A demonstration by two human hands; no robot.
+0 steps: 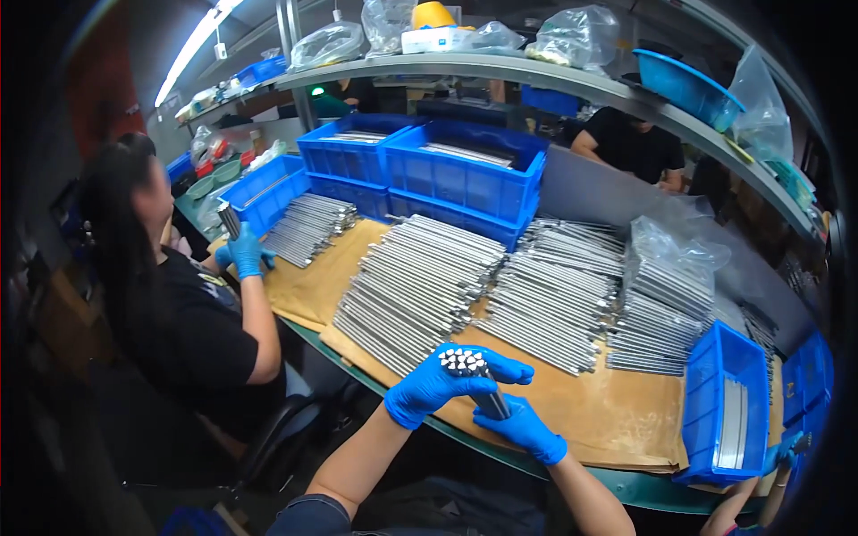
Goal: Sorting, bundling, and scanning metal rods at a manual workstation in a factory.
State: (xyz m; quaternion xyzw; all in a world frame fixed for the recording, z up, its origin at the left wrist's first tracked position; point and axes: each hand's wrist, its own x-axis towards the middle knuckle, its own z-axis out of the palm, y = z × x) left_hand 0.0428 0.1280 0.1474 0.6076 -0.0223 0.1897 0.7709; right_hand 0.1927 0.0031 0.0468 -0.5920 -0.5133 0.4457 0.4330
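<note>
A bundle of shiny metal rods [493, 404] is held up at a tilt over the near edge of the table, its several pointed ends facing up. My left hand [433, 386], in a blue glove, is wrapped round the bundle's upper part, with some fingers stretched out past it. Gripping the lower end is my right hand [527, 431], gloved in blue too. Just beyond my hands a wide row of similar rods [411, 290] lies on brown paper [608, 415]. Another row of rods [550, 308] lies to its right.
Blue bins [465, 183] stand stacked at the back. A blue bin [702, 429] with flat strips sits at right. A co-worker [179, 295] at left holds rods; another person's hand [785, 451] shows at far right. A shelf [500, 62] with bags and basins runs overhead.
</note>
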